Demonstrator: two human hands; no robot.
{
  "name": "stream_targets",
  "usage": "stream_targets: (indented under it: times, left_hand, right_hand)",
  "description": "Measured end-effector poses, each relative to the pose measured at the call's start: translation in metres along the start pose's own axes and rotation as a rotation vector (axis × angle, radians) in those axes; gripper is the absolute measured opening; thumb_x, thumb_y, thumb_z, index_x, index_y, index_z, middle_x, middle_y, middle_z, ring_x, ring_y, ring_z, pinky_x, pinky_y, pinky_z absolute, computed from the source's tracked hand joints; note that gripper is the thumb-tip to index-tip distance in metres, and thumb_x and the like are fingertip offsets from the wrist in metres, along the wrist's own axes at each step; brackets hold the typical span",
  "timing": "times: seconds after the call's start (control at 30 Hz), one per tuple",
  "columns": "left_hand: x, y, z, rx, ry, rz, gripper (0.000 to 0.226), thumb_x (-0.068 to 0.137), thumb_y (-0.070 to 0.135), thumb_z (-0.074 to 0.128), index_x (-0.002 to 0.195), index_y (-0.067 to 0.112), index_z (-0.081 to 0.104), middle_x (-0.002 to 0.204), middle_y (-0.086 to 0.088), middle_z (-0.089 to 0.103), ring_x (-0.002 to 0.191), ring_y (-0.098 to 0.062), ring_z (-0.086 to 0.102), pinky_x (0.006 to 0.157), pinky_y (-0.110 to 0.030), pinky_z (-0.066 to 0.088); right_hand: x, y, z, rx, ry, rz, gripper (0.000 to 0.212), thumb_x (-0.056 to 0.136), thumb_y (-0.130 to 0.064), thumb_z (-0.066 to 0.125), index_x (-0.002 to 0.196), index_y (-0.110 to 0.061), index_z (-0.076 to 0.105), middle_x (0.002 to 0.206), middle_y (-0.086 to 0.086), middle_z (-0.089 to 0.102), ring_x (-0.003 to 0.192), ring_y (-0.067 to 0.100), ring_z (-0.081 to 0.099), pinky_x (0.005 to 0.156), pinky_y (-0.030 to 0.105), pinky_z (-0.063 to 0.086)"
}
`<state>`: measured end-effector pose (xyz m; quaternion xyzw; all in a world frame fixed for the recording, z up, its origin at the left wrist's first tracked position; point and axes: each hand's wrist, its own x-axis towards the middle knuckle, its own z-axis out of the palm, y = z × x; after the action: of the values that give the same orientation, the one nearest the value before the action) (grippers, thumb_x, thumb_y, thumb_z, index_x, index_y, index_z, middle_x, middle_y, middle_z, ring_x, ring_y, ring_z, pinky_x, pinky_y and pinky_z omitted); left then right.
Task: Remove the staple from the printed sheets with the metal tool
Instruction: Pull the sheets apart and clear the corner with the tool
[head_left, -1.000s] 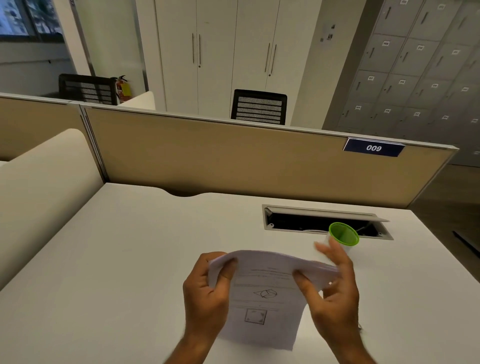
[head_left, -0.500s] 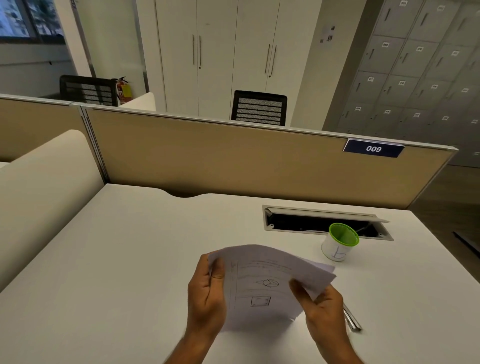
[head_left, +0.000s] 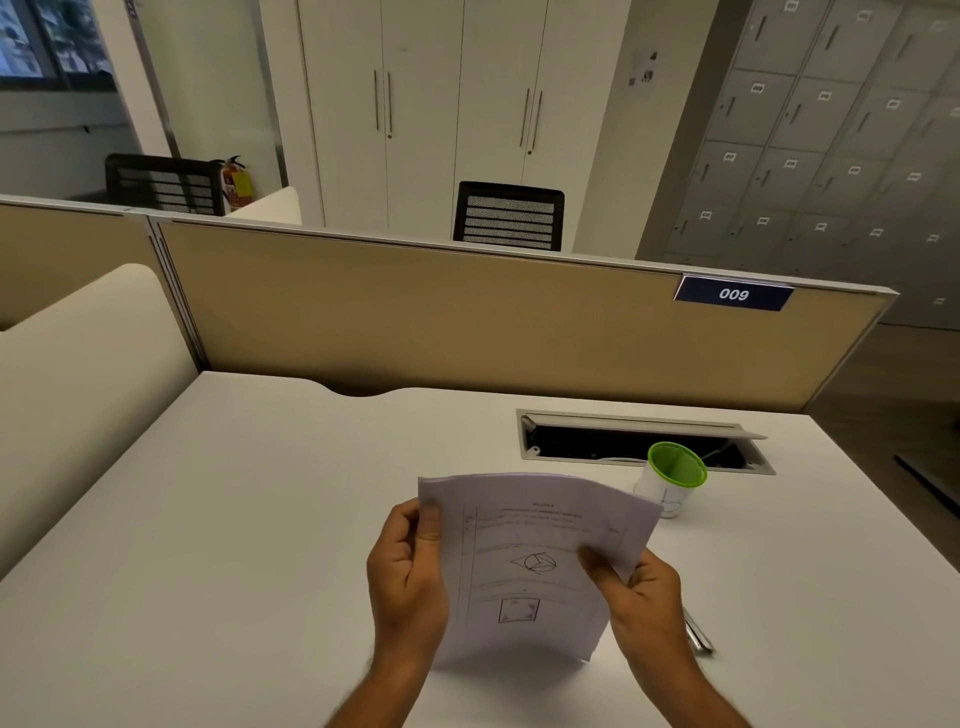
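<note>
The printed sheets (head_left: 524, 556), white with a small circle drawing and a square drawing, are held upright above the white desk (head_left: 234, 545). My left hand (head_left: 408, 577) pinches their left edge near the top corner. My right hand (head_left: 641, 597) grips their right edge lower down. The metal tool (head_left: 696, 631) lies flat on the desk just right of my right hand, partly hidden behind it. The staple is too small to make out.
A white cup with a green rim (head_left: 672, 478) stands behind the sheets to the right. Behind it is an open cable tray (head_left: 639, 441) set in the desk. A tan partition (head_left: 467, 322) closes off the far edge.
The folded-over sheets have been opened out and raised so the printed page faces me. My right hand slid down from the top edge to the right side, uncovering the metal tool on the desk.
</note>
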<state>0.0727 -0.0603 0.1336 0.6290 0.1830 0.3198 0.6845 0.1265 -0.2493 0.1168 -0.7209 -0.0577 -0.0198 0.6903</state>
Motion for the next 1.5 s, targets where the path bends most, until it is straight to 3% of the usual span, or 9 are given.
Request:
stream_targets:
  times: [0.17,0.37,0.47,0.67,0.93,1.13,1.27,1.37,1.5]
  left_hand:
    - [0.000,-0.002,0.005,0.033,0.009,0.003,0.025,0.096,0.032,0.043,0.086,0.019,0.062,0.073,0.021,0.068,0.067,0.001,0.060,0.053,-0.011,0.049]
    - [0.005,-0.001,0.000,0.063,0.071,0.016,0.023,0.102,0.017,0.047,0.088,0.014,0.065,0.077,0.003,0.067,0.064,0.000,0.061,0.051,-0.011,0.049]
    - [0.009,0.002,-0.004,0.076,0.081,0.026,0.023,0.102,0.021,0.049,0.086,0.018,0.065,0.072,0.010,0.068,0.064,-0.002,0.062,0.051,-0.013,0.051]
    - [0.012,0.003,-0.004,0.107,0.074,0.042,0.023,0.102,0.018,0.050,0.085,0.023,0.065,0.074,0.021,0.068,0.066,0.002,0.060,0.054,-0.010,0.051]
    - [0.005,0.008,-0.003,0.114,0.047,0.030,0.021,0.101,0.021,0.049,0.088,0.021,0.066,0.083,0.000,0.068,0.068,0.001,0.061,0.054,-0.011,0.052]
    - [-0.002,0.015,-0.010,0.134,0.008,0.030,0.022,0.101,0.023,0.048,0.089,0.018,0.066,0.081,0.000,0.068,0.067,-0.001,0.062,0.051,-0.011,0.050]
    - [-0.009,0.023,-0.010,0.140,-0.015,0.048,0.021,0.100,0.023,0.049,0.088,0.020,0.066,0.081,0.001,0.068,0.069,-0.001,0.062,0.052,-0.011,0.050]
    - [-0.016,0.030,-0.012,0.149,-0.041,0.075,0.021,0.100,0.022,0.050,0.086,0.019,0.066,0.079,0.000,0.067,0.066,-0.001,0.060,0.051,-0.011,0.048]
    - [-0.023,0.036,-0.016,0.187,-0.081,0.117,0.021,0.096,0.033,0.048,0.086,0.026,0.065,0.082,0.003,0.068,0.076,-0.009,0.062,0.054,-0.017,0.050]
  right_hand:
    - [0.001,0.004,-0.002,0.034,-0.041,0.005,0.015,0.082,-0.008,0.066,0.093,-0.018,0.068,0.088,-0.009,0.077,0.082,0.011,0.071,0.063,0.018,0.056]
    - [0.007,0.027,-0.030,-0.004,0.072,0.065,0.050,0.085,-0.059,0.042,0.094,-0.021,0.073,0.102,0.001,0.075,0.095,0.012,0.068,0.083,0.029,0.053]
    - [0.014,0.056,-0.067,-0.369,0.298,0.129,0.032,0.078,-0.051,0.068,0.093,-0.024,0.071,0.105,0.007,0.071,0.095,0.021,0.065,0.082,0.035,0.048]
    - [0.013,0.109,-0.126,-1.164,0.101,0.495,0.089,0.052,-0.062,0.078,0.126,-0.021,0.050,0.127,0.008,0.049,0.116,0.031,0.049,0.091,0.042,0.045]
    - [0.006,0.111,-0.138,-0.980,0.141,0.492,0.033,0.057,-0.045,0.081,0.079,-0.025,0.066,0.084,0.003,0.064,0.080,0.025,0.062,0.076,0.037,0.051]
    - [-0.010,0.044,-0.113,-0.067,0.414,0.274,0.035,0.069,-0.022,0.082,0.095,-0.007,0.065,0.092,0.019,0.071,0.086,0.032,0.068,0.086,0.040,0.053]
    - [-0.009,-0.014,-0.097,0.435,0.324,0.310,0.045,0.068,-0.052,0.071,0.092,-0.018,0.054,0.069,0.010,0.067,0.052,0.021,0.062,0.044,0.025,0.051]
    - [-0.012,-0.058,-0.085,0.419,0.199,0.255,0.051,0.063,-0.060,0.073,0.077,-0.019,0.047,0.058,0.007,0.060,0.033,0.014,0.042,0.033,0.021,0.029]
    - [-0.022,-0.117,-0.065,0.044,0.015,0.128,0.055,0.054,-0.049,0.078,0.075,-0.001,0.057,0.049,0.009,0.054,0.042,0.020,0.040,0.040,0.027,0.032]
